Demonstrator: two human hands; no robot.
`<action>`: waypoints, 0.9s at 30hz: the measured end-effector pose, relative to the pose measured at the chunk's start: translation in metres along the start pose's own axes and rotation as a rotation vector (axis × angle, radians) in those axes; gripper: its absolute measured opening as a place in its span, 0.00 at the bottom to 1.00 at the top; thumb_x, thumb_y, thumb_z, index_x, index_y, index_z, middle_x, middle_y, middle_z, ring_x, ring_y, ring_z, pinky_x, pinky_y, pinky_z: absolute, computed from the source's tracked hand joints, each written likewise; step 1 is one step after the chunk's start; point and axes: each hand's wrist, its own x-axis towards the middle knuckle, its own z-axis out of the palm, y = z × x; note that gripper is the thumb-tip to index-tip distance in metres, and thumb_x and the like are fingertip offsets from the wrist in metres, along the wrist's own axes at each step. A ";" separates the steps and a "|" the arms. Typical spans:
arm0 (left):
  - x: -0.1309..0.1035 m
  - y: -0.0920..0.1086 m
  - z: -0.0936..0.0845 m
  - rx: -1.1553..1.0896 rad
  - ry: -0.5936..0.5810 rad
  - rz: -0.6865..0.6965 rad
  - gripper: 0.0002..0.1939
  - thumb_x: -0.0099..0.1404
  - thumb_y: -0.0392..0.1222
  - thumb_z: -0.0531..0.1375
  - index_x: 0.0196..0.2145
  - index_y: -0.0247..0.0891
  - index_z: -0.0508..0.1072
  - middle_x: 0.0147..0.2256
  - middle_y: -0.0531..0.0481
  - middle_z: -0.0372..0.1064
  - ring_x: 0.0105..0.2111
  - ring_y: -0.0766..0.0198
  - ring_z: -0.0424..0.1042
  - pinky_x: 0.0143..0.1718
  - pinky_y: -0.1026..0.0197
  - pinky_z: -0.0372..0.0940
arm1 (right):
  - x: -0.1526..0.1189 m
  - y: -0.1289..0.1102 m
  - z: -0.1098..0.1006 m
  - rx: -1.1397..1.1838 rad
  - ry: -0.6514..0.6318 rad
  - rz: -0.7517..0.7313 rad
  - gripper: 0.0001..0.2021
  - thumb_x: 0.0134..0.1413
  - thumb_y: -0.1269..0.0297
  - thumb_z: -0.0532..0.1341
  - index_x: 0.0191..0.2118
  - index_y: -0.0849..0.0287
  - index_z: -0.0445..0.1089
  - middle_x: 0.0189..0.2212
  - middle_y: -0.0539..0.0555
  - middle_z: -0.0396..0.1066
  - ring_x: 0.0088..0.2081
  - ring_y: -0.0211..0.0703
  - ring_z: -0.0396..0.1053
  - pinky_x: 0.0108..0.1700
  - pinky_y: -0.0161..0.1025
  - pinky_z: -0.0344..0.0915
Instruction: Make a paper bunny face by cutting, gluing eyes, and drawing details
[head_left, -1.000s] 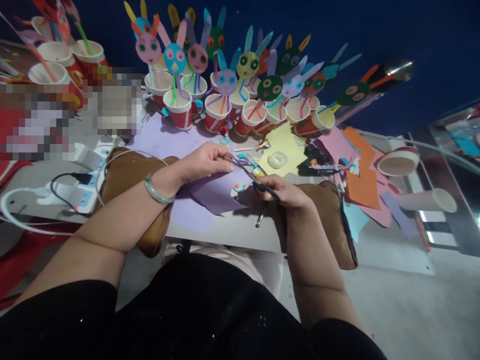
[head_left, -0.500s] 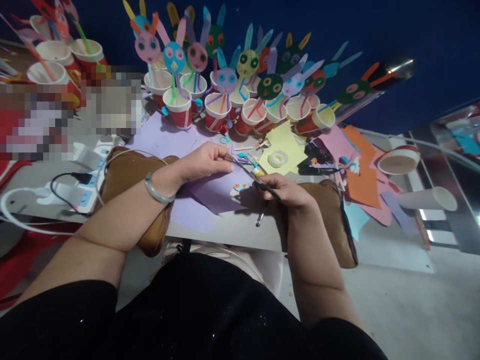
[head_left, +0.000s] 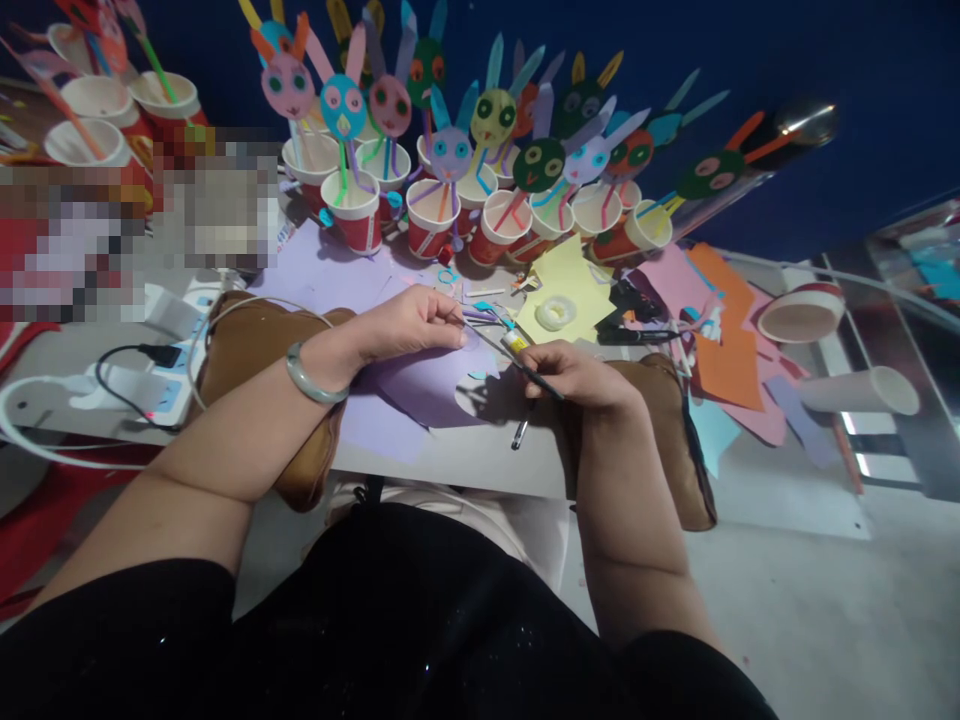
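My right hand [head_left: 566, 374] is closed round a thin dark tool, seemingly scissors [head_left: 544, 384], whose narrow end points up and left toward my other hand. Pinched together near that end, the fingers of my left hand [head_left: 427, 320] are over purple paper [head_left: 420, 388]; what they hold is too small to make out. A glue stick [head_left: 514, 342] with a yellow label lies just beyond my right fingers. Below them a pen [head_left: 519, 432] rests on the table. A small light-blue piece [head_left: 478, 375] is between my hands.
Red-and-white cups [head_left: 354, 215] with paper rabbit heads on straws stand along the back. A tape roll [head_left: 556, 313] lies on yellow paper [head_left: 581, 270]. Orange paper [head_left: 727, 370] is at the right, a power strip [head_left: 174, 375] at the left. Brown cushions [head_left: 262, 370] lie under both forearms.
The small orange-and-blue piece between my hands now shows only light blue, in a slightly different place. My hands have barely moved.
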 end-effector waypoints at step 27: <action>0.009 -0.012 0.001 -0.073 0.407 0.191 0.14 0.57 0.46 0.68 0.25 0.39 0.67 0.20 0.59 0.58 0.21 0.74 0.53 0.23 0.66 0.46 | 0.017 0.002 0.026 0.067 0.391 -0.348 0.34 0.41 0.24 0.72 0.28 0.55 0.71 0.27 0.50 0.69 0.28 0.40 0.63 0.32 0.39 0.58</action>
